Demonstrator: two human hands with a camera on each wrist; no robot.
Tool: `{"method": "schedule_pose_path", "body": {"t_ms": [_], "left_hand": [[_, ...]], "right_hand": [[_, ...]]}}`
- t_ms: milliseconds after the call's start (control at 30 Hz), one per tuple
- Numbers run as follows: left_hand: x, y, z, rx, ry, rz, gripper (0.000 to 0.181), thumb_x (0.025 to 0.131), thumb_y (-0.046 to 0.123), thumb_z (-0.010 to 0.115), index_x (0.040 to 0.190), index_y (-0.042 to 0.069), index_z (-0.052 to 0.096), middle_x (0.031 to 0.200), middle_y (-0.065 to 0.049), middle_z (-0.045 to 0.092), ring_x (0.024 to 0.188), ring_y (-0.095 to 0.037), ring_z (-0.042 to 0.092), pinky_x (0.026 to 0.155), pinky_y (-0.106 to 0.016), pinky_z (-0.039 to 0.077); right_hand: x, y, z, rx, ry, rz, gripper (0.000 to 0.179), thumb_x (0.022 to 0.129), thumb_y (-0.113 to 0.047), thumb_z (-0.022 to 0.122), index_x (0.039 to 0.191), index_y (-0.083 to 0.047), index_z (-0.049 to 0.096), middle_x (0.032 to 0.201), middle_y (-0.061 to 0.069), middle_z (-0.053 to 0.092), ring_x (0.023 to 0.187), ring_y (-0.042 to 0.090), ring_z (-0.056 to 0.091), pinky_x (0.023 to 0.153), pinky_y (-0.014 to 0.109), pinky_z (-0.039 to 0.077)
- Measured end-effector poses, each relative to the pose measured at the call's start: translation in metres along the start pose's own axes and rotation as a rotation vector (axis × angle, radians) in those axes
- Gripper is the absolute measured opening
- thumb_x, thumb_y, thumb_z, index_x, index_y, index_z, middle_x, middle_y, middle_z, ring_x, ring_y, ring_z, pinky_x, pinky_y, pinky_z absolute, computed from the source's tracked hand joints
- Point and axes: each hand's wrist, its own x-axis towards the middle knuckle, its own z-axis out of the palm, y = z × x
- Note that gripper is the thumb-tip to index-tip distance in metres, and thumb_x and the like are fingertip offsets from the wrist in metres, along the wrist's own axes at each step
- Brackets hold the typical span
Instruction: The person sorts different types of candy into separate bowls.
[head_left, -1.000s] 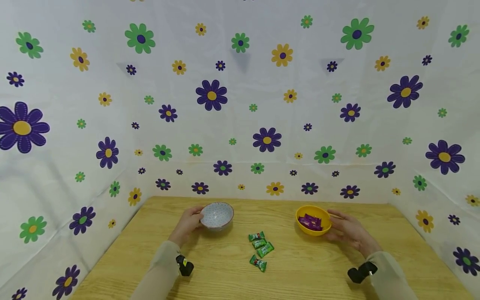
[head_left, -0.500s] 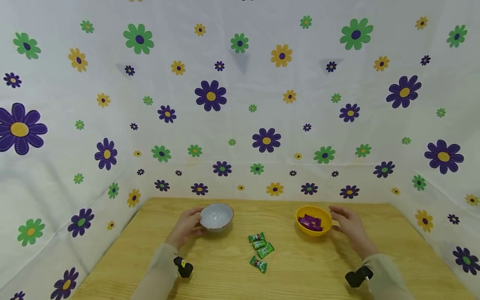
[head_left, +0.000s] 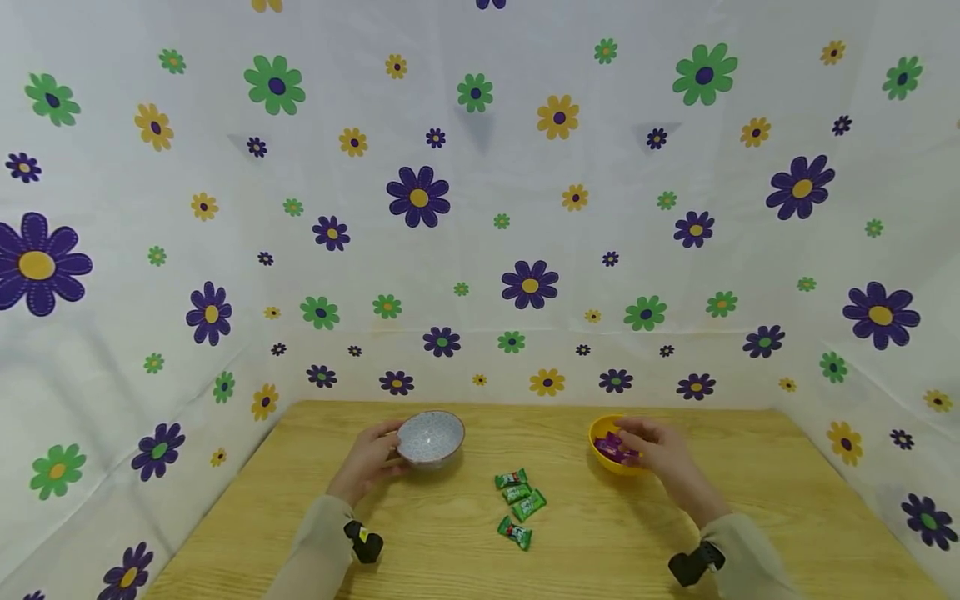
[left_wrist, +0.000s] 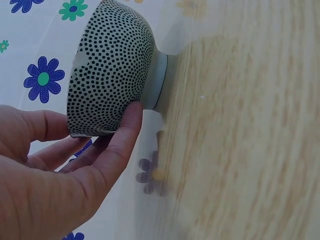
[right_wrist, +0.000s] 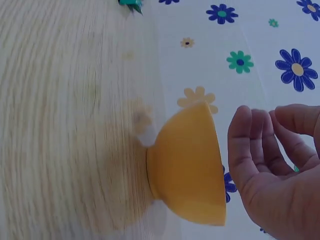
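Note:
On the left of the table, a bowl (head_left: 432,438), pale inside with a dark-dotted outside (left_wrist: 112,65), stands upright. My left hand (head_left: 369,462) holds it at its left side, digits against the rim and the lower wall; some fingers pass behind it in the left wrist view. A yellow bowl (right_wrist: 187,167) stands at the right with several purple-wrapped candies (head_left: 615,448) inside. Over its right rim hovers my right hand (head_left: 663,462), fingers bent loosely and tips apart from the thumb, with nothing between them in the right wrist view.
Several green-wrapped candies (head_left: 517,504) lie between the two bowls on the wooden table (head_left: 570,550). A white cloth (head_left: 480,250) printed with flowers hangs behind the table and along both sides.
My right hand has lifted from beside the yellow bowl and moved left over its rim. The left hand stays at the dotted bowl. The view has tipped slightly upward.

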Motion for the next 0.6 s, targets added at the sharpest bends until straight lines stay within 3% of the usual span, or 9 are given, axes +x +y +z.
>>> {"method": "schedule_pose_path", "body": {"t_ms": [167,333,400,600], "left_hand": [[0.002,-0.003,-0.001,0.002,0.012,-0.013,0.044,0.102,0.008,0.04,0.145,0.004,0.043,0.136,-0.024,0.05,0.102,-0.026,0.058,0.08,-0.038,0.057],[0.003,-0.004,-0.002,0.009,0.013,-0.017,0.043,0.102,0.009,0.039,0.145,0.003,0.042,0.137,-0.023,0.049,0.103,-0.026,0.058,0.082,-0.038,0.057],[0.003,-0.004,-0.002,0.012,0.008,-0.016,0.043,0.103,0.01,0.039,0.145,0.003,0.042,0.137,-0.023,0.049,0.104,-0.027,0.058,0.083,-0.038,0.057],[0.003,-0.002,0.0,0.015,0.001,-0.014,0.043,0.103,0.01,0.038,0.145,0.001,0.041,0.137,-0.025,0.048,0.104,-0.027,0.058,0.083,-0.038,0.057]], "right_hand": [[-0.002,-0.001,0.011,0.032,-0.135,-0.03,0.042,0.1,-0.018,0.057,0.133,0.007,0.053,0.122,0.018,0.062,0.097,0.018,0.062,0.082,0.029,0.057],[-0.006,0.001,0.026,0.061,-0.349,-0.038,0.046,0.098,-0.021,0.059,0.133,0.008,0.051,0.11,0.01,0.063,0.097,0.022,0.061,0.086,0.04,0.057],[-0.005,0.004,0.033,0.06,-0.415,-0.033,0.046,0.097,-0.021,0.061,0.132,0.008,0.052,0.108,0.014,0.062,0.095,0.022,0.061,0.085,0.042,0.058],[-0.003,0.014,0.056,0.014,-0.53,-0.014,0.042,0.096,-0.018,0.064,0.129,0.007,0.056,0.103,0.011,0.061,0.091,0.019,0.062,0.081,0.039,0.059]]}}
